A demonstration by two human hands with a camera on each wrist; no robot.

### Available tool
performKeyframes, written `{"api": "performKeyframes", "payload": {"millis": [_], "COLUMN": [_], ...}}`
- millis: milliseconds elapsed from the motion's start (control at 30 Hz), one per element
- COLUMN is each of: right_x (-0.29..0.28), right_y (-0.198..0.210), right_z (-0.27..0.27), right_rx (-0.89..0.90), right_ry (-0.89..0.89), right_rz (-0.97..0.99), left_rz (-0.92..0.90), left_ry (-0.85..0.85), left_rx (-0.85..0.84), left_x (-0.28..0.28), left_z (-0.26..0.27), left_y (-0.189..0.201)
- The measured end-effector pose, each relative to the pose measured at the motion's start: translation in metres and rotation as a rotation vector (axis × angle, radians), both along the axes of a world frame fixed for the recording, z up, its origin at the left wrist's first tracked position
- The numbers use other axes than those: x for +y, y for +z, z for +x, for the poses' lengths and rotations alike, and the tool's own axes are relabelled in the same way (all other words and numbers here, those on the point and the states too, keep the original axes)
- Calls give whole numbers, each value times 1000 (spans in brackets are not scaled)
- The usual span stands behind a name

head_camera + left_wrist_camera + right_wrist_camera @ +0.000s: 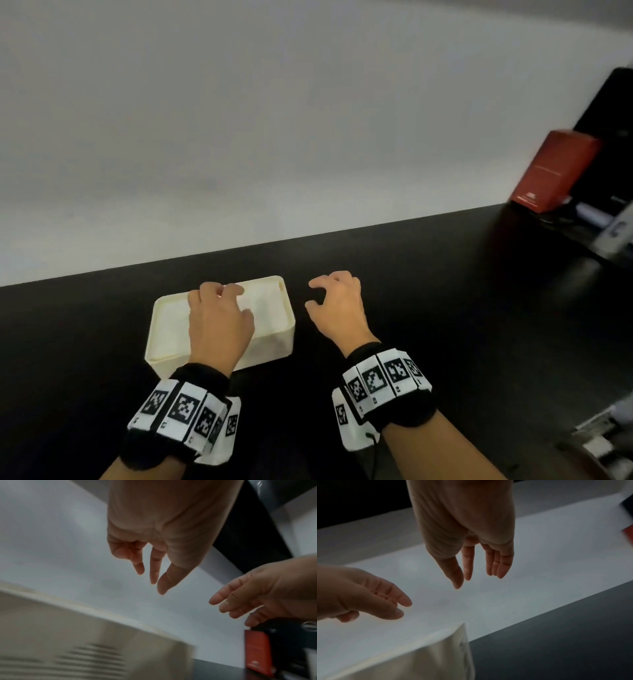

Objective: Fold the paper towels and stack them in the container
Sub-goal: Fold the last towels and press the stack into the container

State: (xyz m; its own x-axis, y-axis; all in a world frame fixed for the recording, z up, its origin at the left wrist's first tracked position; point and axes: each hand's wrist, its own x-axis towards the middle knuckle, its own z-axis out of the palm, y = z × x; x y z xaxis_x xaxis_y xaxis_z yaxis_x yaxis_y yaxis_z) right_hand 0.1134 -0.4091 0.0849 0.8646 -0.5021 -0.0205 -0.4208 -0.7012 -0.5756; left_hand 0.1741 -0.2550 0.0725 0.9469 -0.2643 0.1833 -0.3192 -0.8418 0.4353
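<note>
A cream rectangular container [270, 346] stands on the dark table and holds white folded paper towels [269, 303] up near its rim. My left hand [231, 305] hovers over the container with fingers loosely curled and nothing in them. Its empty fingers [153, 574] show clearly in the left wrist view, above the container's rim [89, 609]. My right hand [323, 296] is just right of the container, over bare table, fingers relaxed and empty. The right wrist view shows the same right hand [477, 580] above the container's corner [453, 642]. No loose towel is in view.
The dark table [462, 308] runs to the right and front of the container. A pale wall [274, 137] rises behind the table's far edge. A red box [555, 171] and dark clutter [609, 222] sit at the far right. More clutter shows at the bottom right corner.
</note>
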Motion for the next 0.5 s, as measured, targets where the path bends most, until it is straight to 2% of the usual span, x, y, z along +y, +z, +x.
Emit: {"api": "performKeyframes", "payload": {"millis": [100,200,400,500], "right_x": [-36,-74,-118,-123], "right_y": [4,-9,-66,-99], "right_z": [-58,-127,-271,-329], "right_rx": [-77,-134,-103,-36], "right_ry": [-121,-307,-700,-849], "right_rz": [43,88,253,358], "left_rz": [-181,-307,-344,-258], "left_ry": [-172,-374,-643,-703], "left_rx": [34,116,413,585], "left_x": [-43,-87,-153,-168], "left_z": [-48,-107,-221,-265], "left_y": [2,-6,-48,-77]}}
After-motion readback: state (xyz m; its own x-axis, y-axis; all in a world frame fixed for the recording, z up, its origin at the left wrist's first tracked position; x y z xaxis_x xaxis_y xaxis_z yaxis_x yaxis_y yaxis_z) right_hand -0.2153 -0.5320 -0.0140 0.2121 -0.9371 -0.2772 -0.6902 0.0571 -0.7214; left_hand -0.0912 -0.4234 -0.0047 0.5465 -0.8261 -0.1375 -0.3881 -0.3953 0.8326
